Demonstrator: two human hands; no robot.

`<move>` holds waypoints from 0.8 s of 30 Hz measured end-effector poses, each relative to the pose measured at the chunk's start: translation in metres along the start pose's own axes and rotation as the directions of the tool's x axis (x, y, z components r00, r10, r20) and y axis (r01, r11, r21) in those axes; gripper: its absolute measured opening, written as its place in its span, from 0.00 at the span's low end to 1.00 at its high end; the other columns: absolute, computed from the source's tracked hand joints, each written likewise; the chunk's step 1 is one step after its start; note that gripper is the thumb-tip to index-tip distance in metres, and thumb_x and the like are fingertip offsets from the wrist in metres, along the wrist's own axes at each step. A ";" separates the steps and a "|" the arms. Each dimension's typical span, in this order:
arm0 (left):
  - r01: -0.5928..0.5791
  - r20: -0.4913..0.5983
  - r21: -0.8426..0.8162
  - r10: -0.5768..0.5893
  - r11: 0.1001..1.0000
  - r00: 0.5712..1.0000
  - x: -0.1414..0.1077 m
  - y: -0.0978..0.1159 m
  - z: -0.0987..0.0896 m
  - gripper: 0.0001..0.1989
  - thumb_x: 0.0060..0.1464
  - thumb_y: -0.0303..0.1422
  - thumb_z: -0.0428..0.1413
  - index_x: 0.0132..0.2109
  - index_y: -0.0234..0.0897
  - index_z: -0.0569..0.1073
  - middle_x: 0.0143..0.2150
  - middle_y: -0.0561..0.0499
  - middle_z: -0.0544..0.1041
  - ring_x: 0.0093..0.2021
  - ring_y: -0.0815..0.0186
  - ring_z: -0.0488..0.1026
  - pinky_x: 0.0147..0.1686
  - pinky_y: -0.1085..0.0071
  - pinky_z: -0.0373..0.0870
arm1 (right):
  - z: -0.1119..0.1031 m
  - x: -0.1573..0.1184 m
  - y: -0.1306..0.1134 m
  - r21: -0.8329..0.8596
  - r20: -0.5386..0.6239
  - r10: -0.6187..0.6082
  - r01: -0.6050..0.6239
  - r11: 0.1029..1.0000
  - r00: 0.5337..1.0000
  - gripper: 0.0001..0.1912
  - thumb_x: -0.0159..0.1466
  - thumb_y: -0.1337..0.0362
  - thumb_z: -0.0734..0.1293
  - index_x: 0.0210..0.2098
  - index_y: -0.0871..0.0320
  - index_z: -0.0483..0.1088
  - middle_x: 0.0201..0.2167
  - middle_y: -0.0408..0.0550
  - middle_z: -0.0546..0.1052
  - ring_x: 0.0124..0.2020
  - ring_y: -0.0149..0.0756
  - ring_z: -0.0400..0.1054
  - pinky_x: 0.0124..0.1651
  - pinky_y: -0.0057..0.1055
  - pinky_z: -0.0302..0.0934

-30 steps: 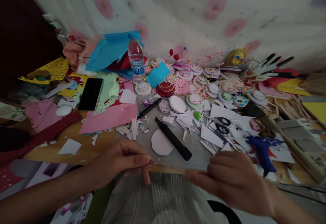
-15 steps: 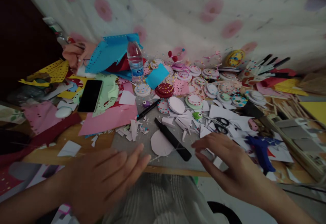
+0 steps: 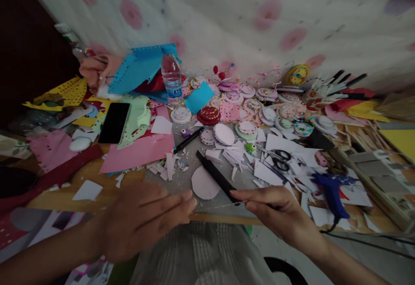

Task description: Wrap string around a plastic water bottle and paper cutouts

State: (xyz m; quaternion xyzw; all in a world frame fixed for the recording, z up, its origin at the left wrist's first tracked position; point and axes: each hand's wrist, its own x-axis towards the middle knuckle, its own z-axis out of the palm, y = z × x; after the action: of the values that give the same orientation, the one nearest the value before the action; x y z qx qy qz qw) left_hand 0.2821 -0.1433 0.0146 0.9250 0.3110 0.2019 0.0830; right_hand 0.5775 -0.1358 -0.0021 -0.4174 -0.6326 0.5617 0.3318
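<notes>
Black stick-like tool lies on the grey mat, near the middle of the tabletop's near edge. Long axis on a slant: one end toward that edge and to the right, the other up toward the far edge and left. It overlaps the right side of a plain paper disc.

I note the right hand as much the nearer; its fingertips are at the tool's near end, thumb and forefinger close together there. From that hand the shaft runs left and away. I cannot tell whether the fingers are clamped on it or only touching.

Left hand: held over the near edge, fingers extended and together, nothing seen in it; disc and tool lie beyond its fingertips, to the right. Hands apart from each other.

Farther out, I log scissors right of the tool, then a blue glue gun toward the near right corner. Phone left, pink sheet beside it. Bottle and dark red disc toward the far edge.
</notes>
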 end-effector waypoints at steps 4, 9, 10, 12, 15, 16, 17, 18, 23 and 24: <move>0.513 0.363 -0.735 -0.382 0.444 0.850 0.021 -0.009 0.001 0.13 0.60 0.38 0.54 0.40 0.36 0.81 0.27 0.47 0.82 0.19 0.72 0.68 0.19 0.77 0.61 | -0.013 -0.004 -0.018 -0.491 0.262 -0.528 0.582 0.648 0.808 0.17 0.72 0.67 0.55 0.48 0.55 0.75 0.16 0.39 0.66 0.17 0.28 0.58 0.20 0.28 0.50; 0.757 0.825 -0.550 -0.087 -0.354 0.559 0.025 -0.013 0.011 0.17 0.49 0.43 0.61 0.32 0.31 0.82 0.21 0.44 0.79 0.14 0.77 0.50 0.14 0.76 0.40 | -0.023 -0.015 -0.038 -0.737 0.605 -0.458 0.675 -0.013 0.652 0.20 0.64 0.76 0.64 0.54 0.55 0.71 0.17 0.35 0.67 0.17 0.28 0.59 0.19 0.33 0.48; 0.769 0.824 -0.551 -0.065 -0.323 0.563 0.024 -0.014 0.011 0.17 0.50 0.43 0.60 0.33 0.31 0.82 0.21 0.44 0.79 0.14 0.77 0.50 0.14 0.76 0.40 | -0.024 -0.016 -0.039 -0.736 0.621 -0.443 0.676 -0.043 0.647 0.21 0.64 0.76 0.64 0.55 0.55 0.70 0.17 0.35 0.68 0.16 0.28 0.59 0.19 0.33 0.48; 0.763 0.759 -0.644 -0.164 -0.055 0.629 0.020 -0.016 0.006 0.16 0.54 0.41 0.57 0.36 0.33 0.82 0.24 0.45 0.80 0.14 0.75 0.55 0.13 0.77 0.46 | -0.025 -0.015 -0.037 -0.724 0.616 -0.445 0.690 0.007 0.650 0.22 0.66 0.74 0.63 0.58 0.54 0.67 0.17 0.35 0.68 0.16 0.29 0.59 0.19 0.33 0.48; 0.443 0.277 -0.541 -0.346 0.715 0.896 0.013 -0.019 -0.007 0.13 0.60 0.30 0.51 0.44 0.39 0.80 0.32 0.49 0.83 0.25 0.70 0.72 0.24 0.76 0.66 | -0.027 -0.007 -0.028 -0.745 0.444 -0.347 0.556 0.368 0.826 0.23 0.68 0.71 0.60 0.62 0.56 0.59 0.23 0.38 0.71 0.22 0.30 0.65 0.24 0.30 0.55; 0.258 0.094 -0.352 -0.241 0.900 0.966 0.011 -0.018 -0.012 0.16 0.61 0.25 0.49 0.48 0.39 0.79 0.36 0.49 0.83 0.32 0.67 0.76 0.32 0.74 0.70 | -0.027 -0.003 -0.025 -0.731 0.381 -0.246 0.453 0.510 0.891 0.22 0.69 0.70 0.60 0.61 0.57 0.59 0.25 0.39 0.73 0.25 0.30 0.67 0.27 0.29 0.58; 0.076 -0.005 -0.141 -0.078 0.987 0.997 0.010 -0.017 -0.017 0.19 0.61 0.22 0.46 0.51 0.38 0.77 0.41 0.49 0.83 0.39 0.65 0.77 0.40 0.72 0.71 | -0.027 0.001 -0.022 -0.698 0.342 -0.121 0.338 0.632 0.932 0.20 0.68 0.68 0.61 0.59 0.56 0.62 0.28 0.40 0.74 0.27 0.30 0.69 0.30 0.28 0.60; -0.083 -0.012 0.045 0.083 0.996 0.996 0.009 -0.015 -0.021 0.22 0.60 0.20 0.43 0.53 0.36 0.75 0.46 0.47 0.81 0.45 0.63 0.76 0.45 0.69 0.70 | -0.027 0.004 -0.019 -0.649 0.333 0.005 0.225 0.727 0.943 0.16 0.67 0.66 0.62 0.55 0.56 0.65 0.30 0.41 0.74 0.30 0.30 0.69 0.32 0.27 0.61; -0.370 0.228 0.380 0.302 0.848 0.926 0.012 0.002 -0.029 0.23 0.59 0.19 0.42 0.55 0.36 0.73 0.55 0.46 0.77 0.47 0.64 0.75 0.42 0.70 0.71 | -0.020 0.021 -0.005 -0.197 0.541 0.298 -0.226 0.954 0.787 0.17 0.69 0.54 0.60 0.42 0.61 0.73 0.28 0.44 0.73 0.28 0.29 0.66 0.29 0.25 0.59; -0.392 0.227 0.394 0.326 0.831 0.918 0.012 0.003 -0.028 0.23 0.59 0.20 0.42 0.54 0.37 0.74 0.55 0.48 0.77 0.46 0.65 0.75 0.42 0.72 0.71 | -0.018 0.023 -0.001 -0.103 0.562 0.307 -0.304 0.947 0.768 0.20 0.69 0.52 0.60 0.44 0.61 0.73 0.26 0.43 0.72 0.26 0.28 0.65 0.28 0.24 0.57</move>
State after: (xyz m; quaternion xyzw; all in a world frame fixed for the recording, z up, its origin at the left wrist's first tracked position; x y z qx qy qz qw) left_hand 0.2811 -0.1377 0.0451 0.9744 0.1612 0.0699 -0.1403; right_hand 0.5837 -0.1073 0.0005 -0.3282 -0.6281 0.7049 0.0301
